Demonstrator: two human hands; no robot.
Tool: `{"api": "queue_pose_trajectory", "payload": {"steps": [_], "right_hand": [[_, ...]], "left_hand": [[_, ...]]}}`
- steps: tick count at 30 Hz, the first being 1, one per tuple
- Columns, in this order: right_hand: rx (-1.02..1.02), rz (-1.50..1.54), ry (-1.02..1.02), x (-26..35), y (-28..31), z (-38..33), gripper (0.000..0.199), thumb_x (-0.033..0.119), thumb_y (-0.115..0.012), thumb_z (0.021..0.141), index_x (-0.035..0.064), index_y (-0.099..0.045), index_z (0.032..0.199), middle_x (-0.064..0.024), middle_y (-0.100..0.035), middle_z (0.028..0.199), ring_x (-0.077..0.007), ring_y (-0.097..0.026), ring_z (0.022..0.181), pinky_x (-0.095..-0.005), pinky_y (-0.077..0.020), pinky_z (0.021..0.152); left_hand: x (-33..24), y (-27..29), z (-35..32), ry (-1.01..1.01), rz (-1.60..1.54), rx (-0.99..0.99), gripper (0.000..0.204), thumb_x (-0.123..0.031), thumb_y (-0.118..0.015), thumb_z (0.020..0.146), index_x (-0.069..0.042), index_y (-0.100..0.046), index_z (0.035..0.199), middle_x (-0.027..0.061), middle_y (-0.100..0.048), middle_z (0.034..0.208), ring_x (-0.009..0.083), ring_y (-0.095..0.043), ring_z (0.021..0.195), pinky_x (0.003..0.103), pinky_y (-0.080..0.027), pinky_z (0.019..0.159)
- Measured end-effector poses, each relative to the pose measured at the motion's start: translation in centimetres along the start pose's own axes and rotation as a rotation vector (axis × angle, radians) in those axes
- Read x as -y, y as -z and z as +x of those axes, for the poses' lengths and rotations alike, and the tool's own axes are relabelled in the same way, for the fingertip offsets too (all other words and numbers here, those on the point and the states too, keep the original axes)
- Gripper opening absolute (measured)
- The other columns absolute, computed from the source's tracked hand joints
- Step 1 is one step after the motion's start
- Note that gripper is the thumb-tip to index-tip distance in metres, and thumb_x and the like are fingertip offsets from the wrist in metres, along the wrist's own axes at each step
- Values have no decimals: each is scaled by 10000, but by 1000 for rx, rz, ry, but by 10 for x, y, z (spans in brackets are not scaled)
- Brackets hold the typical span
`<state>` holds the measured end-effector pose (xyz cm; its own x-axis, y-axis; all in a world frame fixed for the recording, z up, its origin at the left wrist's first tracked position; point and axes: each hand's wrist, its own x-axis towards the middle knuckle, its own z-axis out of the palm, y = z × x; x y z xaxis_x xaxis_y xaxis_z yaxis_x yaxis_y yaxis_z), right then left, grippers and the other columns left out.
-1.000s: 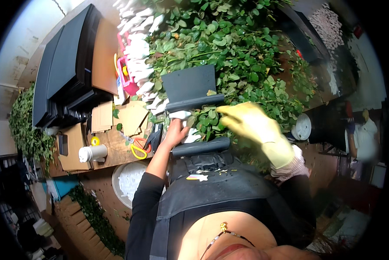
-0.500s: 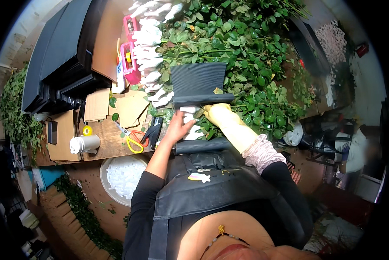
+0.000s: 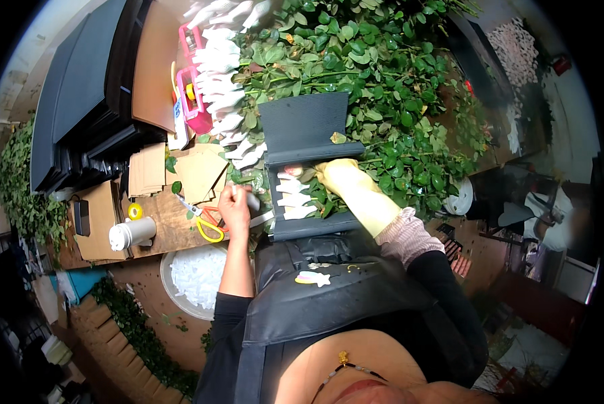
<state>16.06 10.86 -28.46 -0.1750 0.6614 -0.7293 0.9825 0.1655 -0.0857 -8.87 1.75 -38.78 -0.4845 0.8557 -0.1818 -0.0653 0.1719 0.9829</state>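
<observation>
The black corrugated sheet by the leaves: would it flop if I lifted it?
The black corrugated sheet would probably bend a little rather than flop: its near edge curves over yet holds shape. It looks thin, so maybe light. The yellowish leaf on it could slide off.

A brown, worn wooden table (image 3: 170, 227) stands in bright light, a brown floor (image 3: 139, 286) below its near edge, pale walls (image 3: 574, 124) beyond its left and right edges.
</observation>
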Motion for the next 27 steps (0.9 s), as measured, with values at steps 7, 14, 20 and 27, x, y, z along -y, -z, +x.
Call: {"api": "queue_pose_trajectory", "payload": {"steps": [7, 14, 20, 27], "right_hand": [[-23, 1, -7, 6, -4, 5, 415, 349, -556, 1027, 194, -657, 1399, -135, -710, 1336, -331, -676, 1242, -492, -510, 1064], [-89, -97, 23, 5, -23, 24, 347, 238, -558, 1016, 151, -722, 1309, -160, -757, 1227, -322, -722, 1174, -506, -551, 980], [-104, -141, 8, 10, -23, 24, 365, 240, -550, 1021, 134, -704, 1334, -168, -749, 1240, -327, -718, 1177, -499, -551, 989], [-53, 109, 73, 1, 3, -9, 422, 303, -588, 1019, 104, -655, 1385, -183, -712, 1310, -340, -685, 1225, -464, -532, 1043]], "left_hand": [[23, -47, 18, 83, 540, 498, 472, -436, -791, 910, 24, -740, 1005, 237, -744, 867, 282, -738, 797, 415, -553, 761], [6, -64, -4, 231, 10, 272, 210, -219, -717, 941, -27, -732, 858, 29, -668, 715, 120, -633, 641, 301, -514, 606], [16, -65, -9, 237, -207, 59, 203, -162, -683, 966, -67, -653, 789, -18, -589, 682, 71, -464, 535, 263, -343, 470], [-7, 2, 20, 47, -185, 17, 180, -118, -633, 971, -76, -619, 796, -20, -544, 634, 76, -497, 555, 267, -391, 517]]}}
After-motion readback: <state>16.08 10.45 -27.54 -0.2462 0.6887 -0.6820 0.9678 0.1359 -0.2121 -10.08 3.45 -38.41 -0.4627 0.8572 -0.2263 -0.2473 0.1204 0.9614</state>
